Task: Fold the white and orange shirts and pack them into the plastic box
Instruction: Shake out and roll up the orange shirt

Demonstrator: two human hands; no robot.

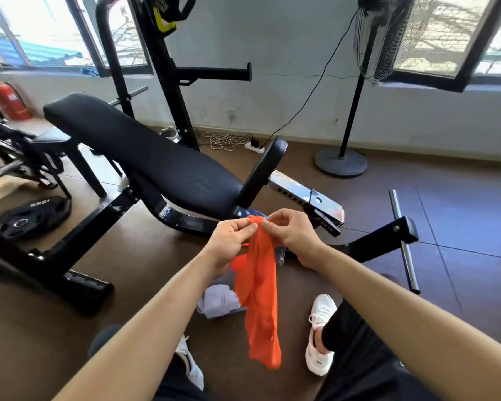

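Observation:
The orange shirt (260, 296) hangs bunched and long in the air in front of me. Both hands pinch its top edge close together: my left hand (231, 241) on the left, my right hand (294, 234) on the right. Below it on the brown floor lies the white shirt (219, 301), crumpled. A clear plastic box (281, 256) is mostly hidden behind the orange shirt and my right wrist; only a transparent edge shows.
A black weight bench (145, 157) stands just beyond my hands, its frame and foot bar (402, 241) reaching right. A weight plate (32, 217) lies at left. A standing fan (356, 111) and power strip are by the wall. My white shoes (320, 334) rest below.

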